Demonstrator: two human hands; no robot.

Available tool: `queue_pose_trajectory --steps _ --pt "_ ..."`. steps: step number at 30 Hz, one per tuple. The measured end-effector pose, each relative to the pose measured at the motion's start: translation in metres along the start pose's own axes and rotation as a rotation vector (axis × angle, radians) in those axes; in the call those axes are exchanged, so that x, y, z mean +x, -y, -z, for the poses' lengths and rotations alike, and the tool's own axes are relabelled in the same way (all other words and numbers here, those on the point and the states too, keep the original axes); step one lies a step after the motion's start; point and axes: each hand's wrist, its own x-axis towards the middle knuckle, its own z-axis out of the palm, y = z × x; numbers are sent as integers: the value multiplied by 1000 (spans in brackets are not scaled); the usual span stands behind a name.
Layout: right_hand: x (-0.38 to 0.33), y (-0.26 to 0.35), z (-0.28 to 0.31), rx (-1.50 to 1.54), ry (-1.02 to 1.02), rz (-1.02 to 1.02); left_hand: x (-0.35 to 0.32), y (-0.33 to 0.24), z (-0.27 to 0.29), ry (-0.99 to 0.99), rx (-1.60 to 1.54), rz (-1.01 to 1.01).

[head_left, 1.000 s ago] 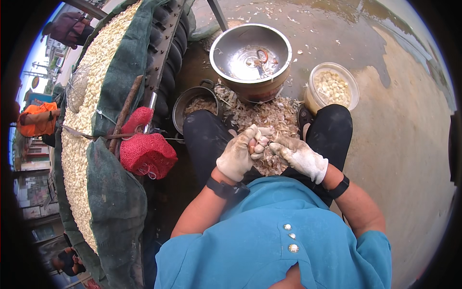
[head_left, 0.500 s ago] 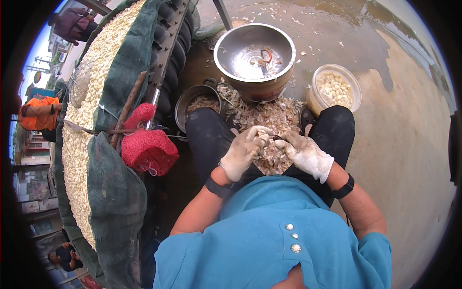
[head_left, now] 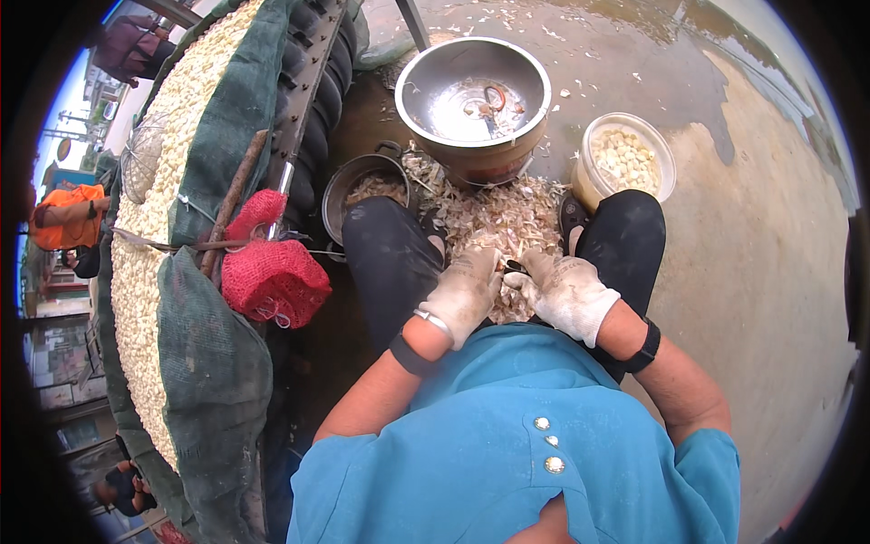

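Note:
Both my hands wear soiled white knit gloves and meet between my knees, above a heap of papery garlic skins. My left hand is closed with its fingers bent inward; what it pinches is hidden by the glove. Facing it, my right hand is closed too, fingertips close to the left ones. A small black object, its kind unclear, shows at the right fingertips. Beyond the heap stands a wide metal basin with a few scraps and an orange-red loop inside. Peeled garlic cloves lie in a round plastic tub by my right knee.
A metal pot with skins stands by my left knee. Along the left, a green-cloth-lined vehicle bed holds a mass of pale cloves. A red mesh bag hangs at its side. People are visible at the far left.
My left hand has turned and drawn slightly nearer my body, its fingers now pointing more away from me. The right hand remains beside it. The whole view has shifted slightly.

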Motion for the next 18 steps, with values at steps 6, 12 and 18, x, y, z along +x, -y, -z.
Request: queue_pose_trajectory --steps 6,12,18 --pt "-1 1 1 20 18 26 -1 2 -5 103 53 77" --pt "7 -13 -7 18 65 92 -7 16 -5 88 -47 -78" --pt "9 -25 -10 99 -7 79 -8 21 10 179 -327 -84"
